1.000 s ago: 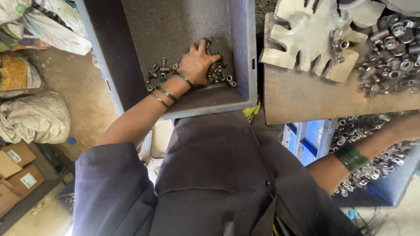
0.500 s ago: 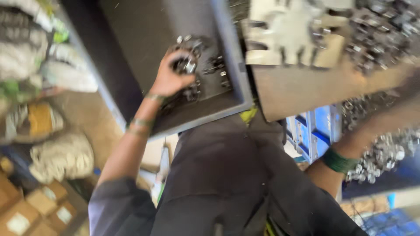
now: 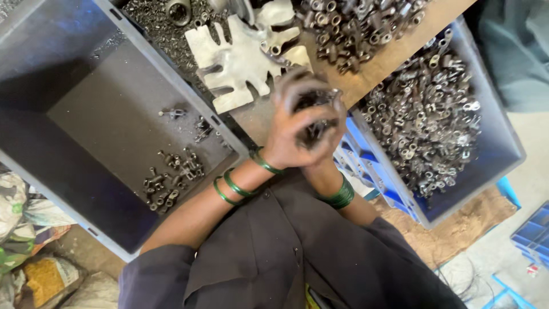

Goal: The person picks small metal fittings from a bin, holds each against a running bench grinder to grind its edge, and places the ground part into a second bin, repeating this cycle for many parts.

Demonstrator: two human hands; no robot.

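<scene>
The left hand (image 3: 291, 134) and right hand (image 3: 325, 134) are cupped together, closed around a clump of small metal parts (image 3: 311, 111). Left of them, a grey bin (image 3: 86, 114) holds a few parts; right of them, a blue bin (image 3: 503, 154) is full.

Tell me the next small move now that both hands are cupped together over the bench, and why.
Probably carry the handful left and release it over the grey bin. The left hand and right hand are closed together around small dark metal parts, and that bin holds only a few similar pieces.
</scene>
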